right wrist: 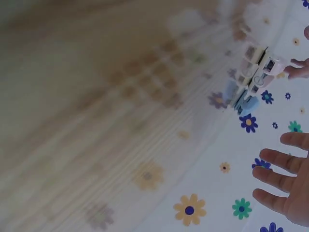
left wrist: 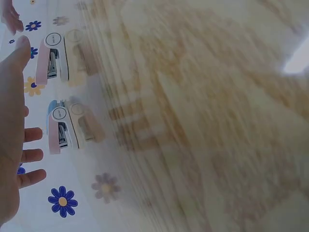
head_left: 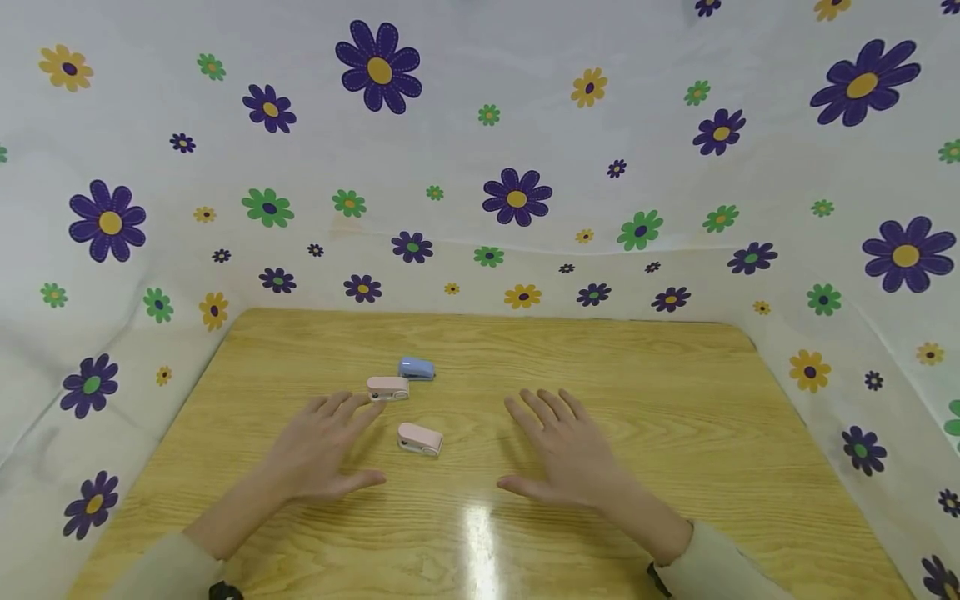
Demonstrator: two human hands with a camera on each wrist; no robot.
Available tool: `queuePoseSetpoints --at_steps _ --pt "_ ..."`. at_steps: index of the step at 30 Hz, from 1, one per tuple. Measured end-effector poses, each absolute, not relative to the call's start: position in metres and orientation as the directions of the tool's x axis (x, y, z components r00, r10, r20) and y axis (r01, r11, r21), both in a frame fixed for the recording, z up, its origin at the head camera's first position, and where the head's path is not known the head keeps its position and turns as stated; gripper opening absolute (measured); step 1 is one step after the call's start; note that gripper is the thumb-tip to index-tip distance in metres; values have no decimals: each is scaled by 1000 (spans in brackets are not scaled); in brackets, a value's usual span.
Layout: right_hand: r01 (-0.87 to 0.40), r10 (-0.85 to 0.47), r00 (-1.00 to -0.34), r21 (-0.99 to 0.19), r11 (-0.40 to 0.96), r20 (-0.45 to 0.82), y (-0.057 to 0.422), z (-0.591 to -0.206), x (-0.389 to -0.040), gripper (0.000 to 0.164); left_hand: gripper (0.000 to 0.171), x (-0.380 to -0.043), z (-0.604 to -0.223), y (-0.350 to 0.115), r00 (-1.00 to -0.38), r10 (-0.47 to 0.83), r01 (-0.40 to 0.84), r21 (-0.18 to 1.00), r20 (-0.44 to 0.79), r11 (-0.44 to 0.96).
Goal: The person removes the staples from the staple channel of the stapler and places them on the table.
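Three small staplers sit on the wooden table. A pink stapler (head_left: 420, 439) lies nearest, between the two hands. Farther back is a second pink stapler (head_left: 387, 387), and a blue stapler (head_left: 417, 368) stands right behind it. My left hand (head_left: 318, 450), fingers spread and palm down, has its fingertips close to the back pink stapler and its thumb left of the near one. Holding nothing, my right hand (head_left: 566, 454) hovers with spread fingers to the right of the staplers. Both pink staplers show side-on in the left wrist view, the blue one mostly hidden there.
The wooden tabletop (head_left: 637, 375) is glossy and mirrors nearby things. A white cloth (head_left: 465, 150) printed with purple, yellow and green flowers walls it in at the back and both sides. Light-coloured sleeves (head_left: 720, 562) cover the forearms.
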State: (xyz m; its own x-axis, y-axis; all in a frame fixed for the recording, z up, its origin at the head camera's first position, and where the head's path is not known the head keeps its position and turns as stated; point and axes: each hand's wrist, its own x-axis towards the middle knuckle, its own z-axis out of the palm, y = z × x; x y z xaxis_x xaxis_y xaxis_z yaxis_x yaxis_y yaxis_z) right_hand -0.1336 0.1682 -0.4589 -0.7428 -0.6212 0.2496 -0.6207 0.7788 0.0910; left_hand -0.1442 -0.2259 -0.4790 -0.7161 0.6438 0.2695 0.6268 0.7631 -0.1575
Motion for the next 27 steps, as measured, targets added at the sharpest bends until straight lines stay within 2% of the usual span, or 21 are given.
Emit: queuePoseSetpoints --at_steps 6,12,19,27 --pt "-685 -705 -678 168 709 210 134 -458 -144 89 87 -149 -486 -221 -696 677 643 -211 241 736" --pt "-729 -769 -621 248 638 150 109 -464 -155 81 77 -153 -495 -215 -690 694 663 -205 205 720" --pt "-756 -808 -581 306 579 95 85 -472 -162 61 67 -160 -504 -206 -668 714 697 -161 208 699" --pt "-764 -820 -571 338 550 43 70 -476 -168 46 46 -164 -506 -199 -686 698 683 -147 205 715"
